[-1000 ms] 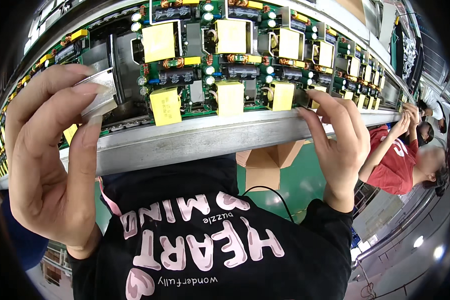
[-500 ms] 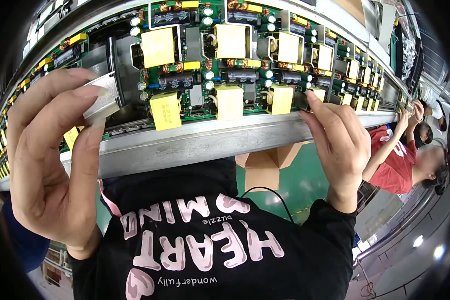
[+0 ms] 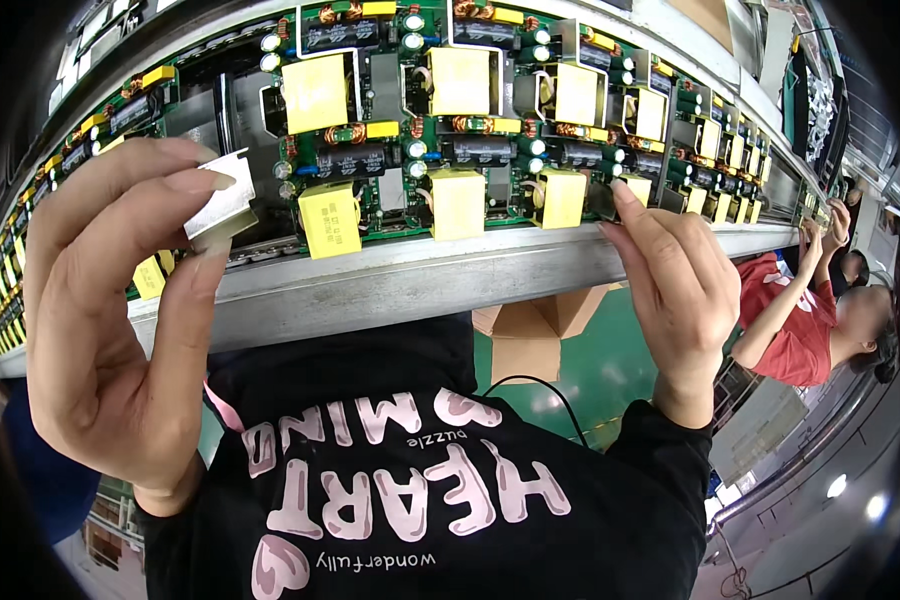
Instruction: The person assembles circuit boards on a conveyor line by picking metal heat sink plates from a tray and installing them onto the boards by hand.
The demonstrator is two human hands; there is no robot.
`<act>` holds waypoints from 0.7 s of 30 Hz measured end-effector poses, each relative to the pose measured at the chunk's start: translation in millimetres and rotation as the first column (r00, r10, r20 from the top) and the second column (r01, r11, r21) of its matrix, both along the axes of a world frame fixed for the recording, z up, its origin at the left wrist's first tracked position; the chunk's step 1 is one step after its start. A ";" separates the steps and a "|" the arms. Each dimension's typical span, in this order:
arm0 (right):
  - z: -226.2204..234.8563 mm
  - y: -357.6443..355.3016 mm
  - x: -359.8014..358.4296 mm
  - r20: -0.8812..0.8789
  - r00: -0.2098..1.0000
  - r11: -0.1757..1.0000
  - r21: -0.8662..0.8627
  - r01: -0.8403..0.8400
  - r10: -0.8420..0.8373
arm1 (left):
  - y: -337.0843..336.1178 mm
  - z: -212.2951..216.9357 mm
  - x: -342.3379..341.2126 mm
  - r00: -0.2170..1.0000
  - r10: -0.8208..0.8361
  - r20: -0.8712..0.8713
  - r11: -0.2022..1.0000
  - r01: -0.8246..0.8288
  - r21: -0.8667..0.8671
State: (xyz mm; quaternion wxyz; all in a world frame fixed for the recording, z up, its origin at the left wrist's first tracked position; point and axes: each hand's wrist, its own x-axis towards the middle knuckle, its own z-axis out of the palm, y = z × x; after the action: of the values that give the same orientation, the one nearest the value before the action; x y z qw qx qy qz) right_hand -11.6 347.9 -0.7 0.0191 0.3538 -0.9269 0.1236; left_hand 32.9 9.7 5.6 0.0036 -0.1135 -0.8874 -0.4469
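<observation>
Hands [image 3: 95, 330] reach over metal rail [image 3: 370, 295] above green floor [image 3: 600, 350].

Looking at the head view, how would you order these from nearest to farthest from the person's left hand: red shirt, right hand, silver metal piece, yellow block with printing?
1. Silver metal piece: held in the left hand's fingers.
2. Yellow block with printing: just right of it.
3. Right hand: farther right.
4. Red shirt: far right, on a co-worker.

A long, grey metal-edged track [image 3: 400, 285] carries green circuit boards [image 3: 372, 200] set side by side along its length, yellow blocks [image 3: 460, 205] lining its near edge.
</observation>
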 end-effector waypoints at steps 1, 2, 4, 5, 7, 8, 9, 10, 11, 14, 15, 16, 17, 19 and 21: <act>0.2 -0.4 -0.3 0.001 1.000 1.000 -0.001 0.000 0.000 | 0.6 0.0 0.9 1.000 0.015 0.006 1.000 -0.015 -0.005; 1.0 -1.1 -1.4 0.010 1.000 1.000 -0.004 0.009 -0.009 | 1.2 -0.1 1.6 1.000 0.029 0.011 1.000 -0.029 -0.009; 2.1 -2.2 -3.1 0.027 0.999 1.000 -0.011 0.027 -0.027 | 1.3 -0.3 1.7 0.999 0.044 0.017 0.999 -0.044 -0.015; 1.7 -1.8 -3.3 0.027 0.999 1.000 -0.012 0.027 -0.027 | 0.7 -0.5 1.6 0.999 0.038 0.016 0.999 -0.038 -0.013; 1.3 0.0 -3.4 0.054 0.998 0.999 -0.023 0.037 -0.035 | -0.2 -0.7 1.5 1.000 0.026 0.014 1.000 -0.026 -0.009; 1.4 0.8 -3.7 0.068 0.997 0.999 -0.027 0.041 -0.039 | -0.1 -0.3 1.3 1.000 0.026 0.013 1.000 -0.026 -0.009; 2.3 0.5 -4.3 0.069 0.997 0.999 -0.029 0.041 -0.039 | -0.4 0.6 1.6 0.999 0.027 0.017 0.999 -0.026 -0.027; 4.9 -0.2 -5.9 0.089 0.996 1.000 0.005 0.031 -0.031 | -0.6 1.7 2.0 0.999 0.027 0.021 0.999 -0.026 -0.044; 7.8 -1.1 -7.7 0.109 0.994 0.999 0.038 0.021 -0.025 | -0.9 2.3 2.2 0.999 0.028 0.025 0.998 -0.026 -0.061; 11.8 -2.4 -11.5 0.145 0.989 0.997 0.078 -0.008 -0.004 | -2.4 2.8 2.8 0.999 0.032 0.031 0.997 -0.030 -0.071; 12.2 -2.8 -13.0 0.161 0.987 0.996 0.083 -0.026 0.012 | -2.7 2.8 2.9 0.999 0.034 0.032 0.997 -0.032 -0.076; 12.5 -3.1 -14.2 0.176 0.984 0.995 0.088 -0.044 0.028 | -2.5 2.2 2.7 0.999 0.036 0.032 0.997 -0.034 -0.076; 12.7 -3.4 -14.8 0.176 0.984 0.995 0.088 -0.047 0.031 | -2.0 1.3 2.3 0.999 0.036 0.025 0.998 -0.035 -0.061; 14.3 -4.2 -14.6 0.177 0.984 0.993 0.110 -0.051 0.031 | -1.8 -0.2 1.5 0.999 0.034 0.012 0.999 -0.034 -0.030; 16.1 -6.2 -14.5 0.179 0.983 0.991 0.123 -0.054 0.031 | -3.0 0.0 1.8 0.999 0.041 0.018 0.999 -0.040 -0.028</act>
State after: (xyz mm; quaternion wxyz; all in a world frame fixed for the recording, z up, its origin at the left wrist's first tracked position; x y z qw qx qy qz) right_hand -26.1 341.7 15.4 -0.0883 0.3618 -0.9232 0.0954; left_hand 34.7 6.7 5.5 0.0028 -0.0912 -0.8955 -0.4356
